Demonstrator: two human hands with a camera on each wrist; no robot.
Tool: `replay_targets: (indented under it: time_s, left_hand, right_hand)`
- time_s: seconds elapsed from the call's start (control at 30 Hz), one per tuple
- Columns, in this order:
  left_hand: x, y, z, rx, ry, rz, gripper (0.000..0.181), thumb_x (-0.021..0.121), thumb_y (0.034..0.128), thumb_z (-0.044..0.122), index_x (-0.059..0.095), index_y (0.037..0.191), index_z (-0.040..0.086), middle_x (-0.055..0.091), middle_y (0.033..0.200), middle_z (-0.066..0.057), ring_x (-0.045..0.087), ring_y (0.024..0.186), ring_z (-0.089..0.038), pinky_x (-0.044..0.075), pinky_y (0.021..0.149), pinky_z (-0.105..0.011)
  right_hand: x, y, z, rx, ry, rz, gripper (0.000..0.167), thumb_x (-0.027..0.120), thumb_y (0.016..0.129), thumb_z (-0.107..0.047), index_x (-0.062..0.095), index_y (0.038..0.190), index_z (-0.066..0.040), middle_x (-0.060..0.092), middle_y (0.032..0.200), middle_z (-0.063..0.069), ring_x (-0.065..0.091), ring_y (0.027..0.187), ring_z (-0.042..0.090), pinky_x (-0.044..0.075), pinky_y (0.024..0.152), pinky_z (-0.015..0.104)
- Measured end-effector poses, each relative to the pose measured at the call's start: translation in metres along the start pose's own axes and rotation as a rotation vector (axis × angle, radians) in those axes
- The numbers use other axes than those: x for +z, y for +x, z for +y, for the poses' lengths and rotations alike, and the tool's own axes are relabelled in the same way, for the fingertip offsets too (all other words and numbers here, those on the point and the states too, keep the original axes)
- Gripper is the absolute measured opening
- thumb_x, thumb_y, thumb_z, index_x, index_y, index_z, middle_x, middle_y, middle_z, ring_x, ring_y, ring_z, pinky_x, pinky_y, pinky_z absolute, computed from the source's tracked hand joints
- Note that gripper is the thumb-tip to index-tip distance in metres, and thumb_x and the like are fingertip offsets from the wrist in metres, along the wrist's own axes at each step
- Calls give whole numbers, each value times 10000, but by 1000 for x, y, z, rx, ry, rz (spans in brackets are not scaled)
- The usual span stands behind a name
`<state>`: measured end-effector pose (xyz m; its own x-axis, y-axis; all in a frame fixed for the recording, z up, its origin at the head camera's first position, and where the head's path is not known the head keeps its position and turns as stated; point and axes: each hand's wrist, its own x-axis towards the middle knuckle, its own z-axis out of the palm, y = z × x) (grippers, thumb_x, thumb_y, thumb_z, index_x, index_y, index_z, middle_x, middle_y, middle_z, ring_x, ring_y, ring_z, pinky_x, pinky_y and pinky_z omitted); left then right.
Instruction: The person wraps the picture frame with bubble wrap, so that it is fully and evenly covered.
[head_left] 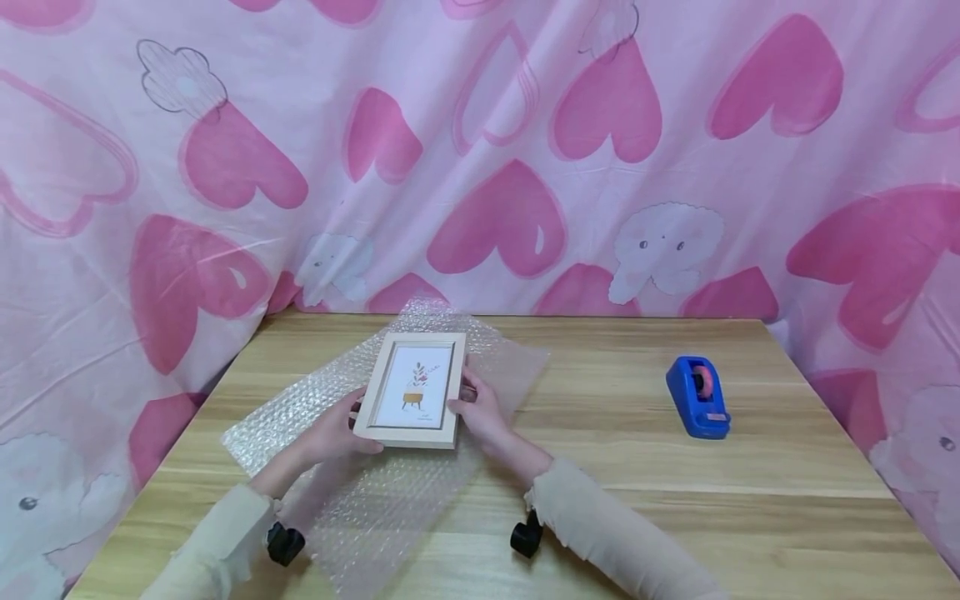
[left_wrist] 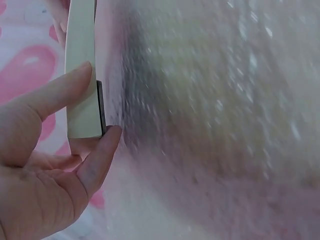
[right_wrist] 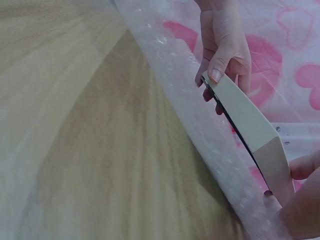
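Note:
A pale wooden picture frame [head_left: 382, 379] with a potted-plant print is held tilted above a sheet of bubble wrap [head_left: 277, 417]. At its lower left corner my left hand [head_left: 333, 433] grips the edge, thumb on the near side. My right hand [head_left: 483, 412] grips the right edge. In the left wrist view, the left thumb and fingers [left_wrist: 100, 160] pinch the frame's corner [left_wrist: 82, 110], whose dark backing edge shows. The right wrist view has both hands on the frame [right_wrist: 245, 115], raised off the bubble wrap [right_wrist: 175, 100].
A blue tape dispenser [head_left: 693, 400] with a pink roll stands on the right of the wooden table [head_left: 600, 417]. Behind the table hangs a pink heart-patterned cloth [head_left: 495, 217]. The bubble wrap lies diagonally across the table's left-centre.

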<state>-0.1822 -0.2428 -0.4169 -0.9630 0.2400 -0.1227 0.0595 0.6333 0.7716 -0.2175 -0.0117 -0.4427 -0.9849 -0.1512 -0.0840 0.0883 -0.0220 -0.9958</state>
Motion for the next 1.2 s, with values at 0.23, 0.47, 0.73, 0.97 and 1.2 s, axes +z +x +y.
replay_targets:
  time_s: [0.23,0.47,0.73,0.97,1.2]
  left_hand:
    - [-5,-3,-12,12,68,-13,954,818,639,158,252,1374,-62,540,1131,-205,517,1021,-313,432,856,-446]
    - [-4,-2,-20,-52,89,-9,992,829,625,190,246,1403,-10,530,1170,-176,505,1052,-300,407,895,-479]
    - [-3,-2,-30,78,136,11,889,844,591,167,383,1324,-33,579,1116,-145,556,976,-252,430,872,-433]
    - [-11,-9,-36,113,89,-32,829,814,645,176,389,1322,-45,585,1071,-114,559,913,-209,464,782,-341]
    - [-21,-18,-39,42,84,-53,797,788,684,228,400,1310,-74,577,1118,-185,557,982,-292,485,827,-409]
  right_hand:
    - [14,0,10,10,-46,1,656,546,784,105,285,1382,44,516,1177,225,518,1053,306,474,885,334]
    - [22,2,22,21,-104,-5,696,553,777,94,253,1401,21,514,1167,192,512,1019,257,469,885,328]
    - [21,0,23,-53,-187,-26,705,574,720,116,307,1369,53,532,1152,196,526,1019,276,478,869,334]
    - [17,-3,21,-34,-229,-51,690,630,674,97,387,1319,74,490,1210,212,471,1101,322,384,980,416]
    - [4,-16,18,-89,-433,-177,765,758,621,-29,432,1311,19,429,1330,205,377,1236,346,263,1059,457]
